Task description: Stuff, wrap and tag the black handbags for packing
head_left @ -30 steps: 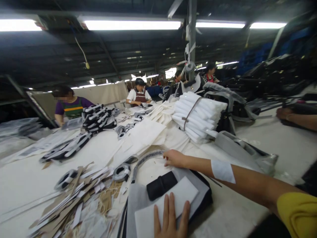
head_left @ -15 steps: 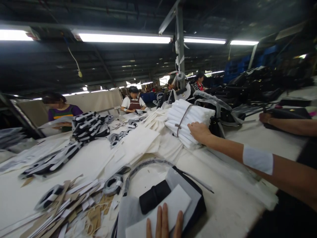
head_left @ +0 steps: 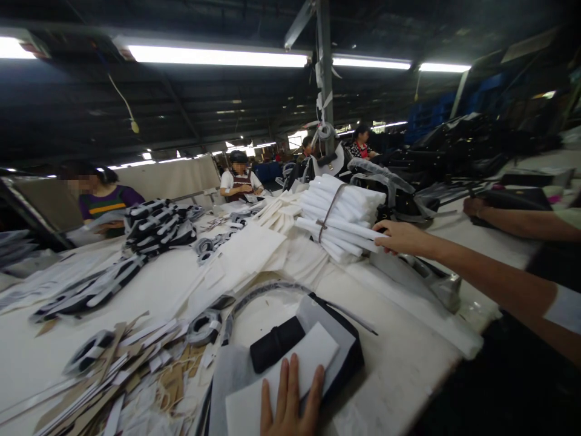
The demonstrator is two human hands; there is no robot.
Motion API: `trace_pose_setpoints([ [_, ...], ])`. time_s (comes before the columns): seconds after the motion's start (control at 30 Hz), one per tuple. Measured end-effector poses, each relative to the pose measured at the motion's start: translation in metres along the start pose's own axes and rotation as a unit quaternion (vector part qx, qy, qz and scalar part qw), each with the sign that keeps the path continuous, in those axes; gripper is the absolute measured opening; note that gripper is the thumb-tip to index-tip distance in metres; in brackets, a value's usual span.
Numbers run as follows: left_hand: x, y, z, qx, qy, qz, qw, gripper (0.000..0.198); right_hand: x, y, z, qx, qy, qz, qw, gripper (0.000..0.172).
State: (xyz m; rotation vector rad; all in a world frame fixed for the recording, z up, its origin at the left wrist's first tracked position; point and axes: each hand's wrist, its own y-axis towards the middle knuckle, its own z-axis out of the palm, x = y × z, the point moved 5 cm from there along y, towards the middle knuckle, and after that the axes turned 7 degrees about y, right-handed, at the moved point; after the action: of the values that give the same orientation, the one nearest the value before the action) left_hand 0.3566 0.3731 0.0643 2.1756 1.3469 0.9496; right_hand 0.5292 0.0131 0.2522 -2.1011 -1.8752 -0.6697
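My left hand (head_left: 290, 399) lies flat, fingers stretched out, on a white sheet (head_left: 276, 387) that rests on a dark bag (head_left: 338, 357) near the table's front edge. A small black pouch (head_left: 275, 343) sits just beyond the fingertips. My right hand (head_left: 402, 236) reaches far across the table and its fingers pinch the end of a piece in a strapped bundle of white folded pieces (head_left: 340, 215). The right forearm carries a white patch (head_left: 563, 306).
Cardboard strips and paper scraps (head_left: 122, 375) are heaped at the front left. Black-and-white strap rolls (head_left: 154, 224) and flat white bags (head_left: 254, 254) cover the table. Dark bags in plastic (head_left: 408, 194) lie behind the bundle. A co-worker's arm (head_left: 508, 218) is at right; other people sit at the far side.
My right hand left the strap beside the dark bag, reached out to the white bundle and now grips a piece on its right side. My left hand stayed flat on the white sheet.
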Motion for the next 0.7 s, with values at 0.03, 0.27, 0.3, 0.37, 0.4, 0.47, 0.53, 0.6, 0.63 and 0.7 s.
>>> trace_pose_setpoints([
  [0.03,0.0,0.0,-0.001,0.009,-0.006,0.005,1.0,0.065,-0.008,-0.008,0.001,0.013,0.044,0.0,0.999,0.032],
  [0.27,0.003,0.009,-0.021,0.121,-0.038,0.03,0.992,0.07,-0.05,-0.066,0.016,0.039,0.266,0.005,0.963,0.055],
  [0.3,0.004,0.01,-0.023,0.132,-0.038,0.034,0.99,0.071,-0.054,-0.073,0.018,0.04,0.293,0.006,0.955,0.051],
  [0.37,0.005,0.012,-0.023,0.147,-0.039,0.041,0.987,0.072,-0.059,-0.089,0.024,0.057,0.356,0.009,0.933,0.04],
  [0.4,0.006,0.012,-0.022,0.155,-0.042,0.042,0.986,0.072,-0.061,-0.097,0.027,0.069,0.383,0.011,0.921,0.036],
  [0.47,0.008,0.014,-0.019,0.173,-0.051,0.045,0.983,0.073,-0.064,-0.115,0.034,0.094,0.399,0.006,0.912,0.031],
  [0.53,0.012,0.019,-0.018,0.201,-0.063,0.049,0.976,0.074,-0.069,-0.131,0.038,0.094,0.358,-0.018,0.929,0.032],
  [0.6,0.017,0.026,-0.02,0.236,-0.088,0.064,0.966,0.071,-0.073,-0.145,0.042,0.085,0.293,-0.071,0.95,0.032],
  [0.63,0.02,0.03,-0.022,0.257,-0.106,0.076,0.958,0.069,-0.072,-0.152,0.045,0.083,0.261,-0.105,0.956,0.03],
  [0.7,0.027,0.04,-0.028,0.298,-0.146,0.09,0.939,0.066,-0.065,-0.165,0.056,0.091,0.213,-0.179,0.956,0.025],
])
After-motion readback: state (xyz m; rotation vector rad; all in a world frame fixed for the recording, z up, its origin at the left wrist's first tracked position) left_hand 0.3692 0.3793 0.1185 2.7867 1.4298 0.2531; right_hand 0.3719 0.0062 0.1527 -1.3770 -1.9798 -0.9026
